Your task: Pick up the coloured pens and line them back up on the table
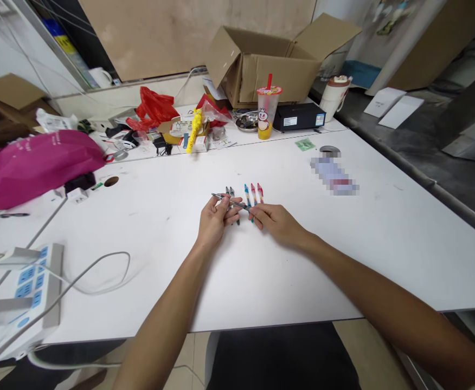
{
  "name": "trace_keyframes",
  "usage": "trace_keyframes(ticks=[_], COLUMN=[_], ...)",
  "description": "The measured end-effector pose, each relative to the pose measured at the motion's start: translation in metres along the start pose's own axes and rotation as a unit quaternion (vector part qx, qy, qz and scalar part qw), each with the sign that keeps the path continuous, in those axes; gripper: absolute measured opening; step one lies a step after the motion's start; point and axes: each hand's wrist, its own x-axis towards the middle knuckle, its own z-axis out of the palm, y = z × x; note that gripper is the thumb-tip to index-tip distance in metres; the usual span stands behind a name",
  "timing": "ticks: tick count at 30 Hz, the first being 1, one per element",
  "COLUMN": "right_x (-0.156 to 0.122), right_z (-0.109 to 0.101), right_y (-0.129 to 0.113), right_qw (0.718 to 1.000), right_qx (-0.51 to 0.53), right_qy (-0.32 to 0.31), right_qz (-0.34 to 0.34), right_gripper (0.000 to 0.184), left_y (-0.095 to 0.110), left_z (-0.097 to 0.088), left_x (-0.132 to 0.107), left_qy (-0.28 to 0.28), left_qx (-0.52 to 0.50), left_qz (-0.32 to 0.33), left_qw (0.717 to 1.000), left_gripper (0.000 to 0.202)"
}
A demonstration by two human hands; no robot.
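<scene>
A dark, slim pen [234, 202] is held slantwise between my two hands, above the white table. My left hand [215, 221] pinches it under the thumb, with the other fingers loosely stretched below. At the pen's right end, my right hand [276, 221] grips it between thumb and fingers. Behind and partly under my hands lie two grey-black pens [232, 192], a blue pen [246, 189] and two pink-red pens [260, 189], side by side. My fingers cover their near ends.
A power strip [54, 281] with a looping cable [99, 259] lies at the left. Toward the back stand a drink cup [264, 116], a black box [298, 116], a cardboard box [278, 76] and a magenta bag [46, 165]. A blurred-out item [333, 176] lies at the right.
</scene>
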Motion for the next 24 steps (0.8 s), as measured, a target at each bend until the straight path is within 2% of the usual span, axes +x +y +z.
trace_keyframes(ticks=[5,9,11,12,15,17,19,24], right_x=[-0.002,-0.002,-0.001,0.000,0.001,0.002,0.003,0.002], right_z=[0.002,0.001,-0.003,-0.006,-0.014,-0.017,-0.018,-0.013], right_y=[-0.006,-0.009,-0.009,-0.009,-0.009,-0.009,-0.009,-0.012], right_qw=[0.998,0.999,0.997,0.992,0.948,0.928,0.936,0.977], right_qx=[-0.034,0.008,0.072,0.112,0.216,0.244,0.230,0.135], right_qy=[0.038,0.035,-0.007,-0.048,-0.211,-0.259,-0.252,-0.162], right_qz=[-0.032,-0.024,0.001,0.017,0.099,0.107,0.089,0.042], right_gripper=[0.045,0.046,0.043,0.041,0.055,0.055,0.052,0.049], left_y=[0.000,0.004,0.005,0.005,0.004,0.002,0.001,0.000], left_z=[0.004,0.003,0.000,-0.002,-0.004,-0.003,-0.001,0.003], left_x=[-0.002,-0.003,-0.004,-0.004,-0.005,-0.006,-0.007,-0.008], left_qy=[0.019,0.014,-0.014,-0.034,-0.096,-0.114,-0.106,-0.076], left_qx=[0.000,0.002,0.007,0.011,0.029,0.039,0.047,0.055], left_qz=[0.016,0.034,0.042,0.041,0.020,0.010,0.017,0.044], left_qw=[1.000,0.999,0.999,0.998,0.995,0.993,0.993,0.995], left_gripper=[0.039,0.040,0.042,0.044,0.045,0.045,0.045,0.042])
